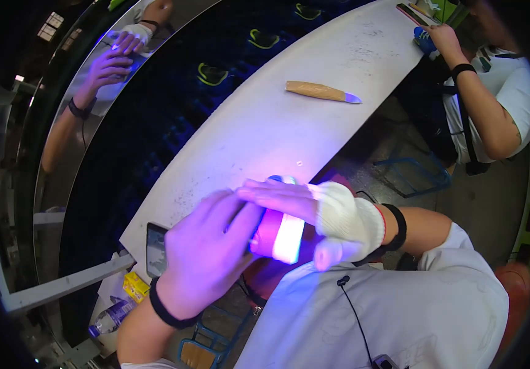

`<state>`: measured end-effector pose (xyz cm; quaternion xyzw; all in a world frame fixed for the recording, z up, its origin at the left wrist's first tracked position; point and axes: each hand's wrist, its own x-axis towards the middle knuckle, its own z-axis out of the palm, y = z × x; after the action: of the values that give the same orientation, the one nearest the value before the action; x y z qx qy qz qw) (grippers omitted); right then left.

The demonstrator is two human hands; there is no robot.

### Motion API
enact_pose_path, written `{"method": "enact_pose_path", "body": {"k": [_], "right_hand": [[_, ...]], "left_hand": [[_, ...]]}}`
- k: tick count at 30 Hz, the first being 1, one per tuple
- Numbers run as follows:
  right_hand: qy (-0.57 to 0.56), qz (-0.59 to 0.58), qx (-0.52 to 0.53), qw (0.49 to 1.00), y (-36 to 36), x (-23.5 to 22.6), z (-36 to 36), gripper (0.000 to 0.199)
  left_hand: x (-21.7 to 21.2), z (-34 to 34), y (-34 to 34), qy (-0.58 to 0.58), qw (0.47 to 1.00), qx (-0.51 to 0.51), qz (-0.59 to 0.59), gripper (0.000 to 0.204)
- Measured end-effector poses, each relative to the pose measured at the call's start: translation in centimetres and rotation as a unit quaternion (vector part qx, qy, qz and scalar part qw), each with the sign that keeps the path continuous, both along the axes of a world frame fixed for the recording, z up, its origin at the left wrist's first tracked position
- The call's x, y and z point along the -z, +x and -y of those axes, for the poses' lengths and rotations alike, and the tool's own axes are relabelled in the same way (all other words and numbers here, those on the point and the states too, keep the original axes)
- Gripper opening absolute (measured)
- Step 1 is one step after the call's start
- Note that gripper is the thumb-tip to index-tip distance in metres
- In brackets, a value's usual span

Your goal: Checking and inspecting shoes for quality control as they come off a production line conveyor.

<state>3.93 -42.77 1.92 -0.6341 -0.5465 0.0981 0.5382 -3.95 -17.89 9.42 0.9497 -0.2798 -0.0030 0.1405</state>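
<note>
Both my hands are close together over the near edge of the white table, under bright violet light. My left hand (206, 246), bare with a black wristband, is closed round the left side of a small shoe-like item (279, 234). That item has a pink-violet side and a glaring white band; its full shape is hidden by my hands. My right hand (329, 212) wears a white knit glove with bare fingertips. Its fingers lie stretched flat across the top of the item, with the thumb apart. On the table beyond lies a knife (320, 92) with a tan wrapped handle.
A phone (156, 249), a yellow packet (136, 286) and a plastic bottle (111, 317) are at the left end of the table (228, 141). A dark belt with several shoes (264, 39) runs alongside. At far right a co-worker (493, 104) handles a blue shoe (424, 41).
</note>
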Motion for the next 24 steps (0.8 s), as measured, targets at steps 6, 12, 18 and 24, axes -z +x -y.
{"method": "enact_pose_path", "body": {"k": [6,12,18,24], "right_hand": [[-0.252,0.168,0.120,0.946,-0.9,6.3,-2.5,0.107],[-0.260,0.125,0.041,0.957,0.4,9.3,-4.0,0.097],[-0.222,0.141,0.024,0.965,1.2,6.4,-5.0,0.090],[-0.247,0.049,0.018,0.968,-0.2,3.4,-5.4,0.095]], "left_hand": [[5.3,-1.6,-7.2,-0.376,0.870,-0.283,-0.148,0.091],[10.6,0.1,-9.5,-0.544,0.722,-0.424,-0.052,0.042],[11.9,-0.8,-9.1,-0.550,0.741,-0.385,-0.012,0.040],[11.8,-0.2,-9.9,-0.509,0.783,-0.356,0.029,0.043]]}}
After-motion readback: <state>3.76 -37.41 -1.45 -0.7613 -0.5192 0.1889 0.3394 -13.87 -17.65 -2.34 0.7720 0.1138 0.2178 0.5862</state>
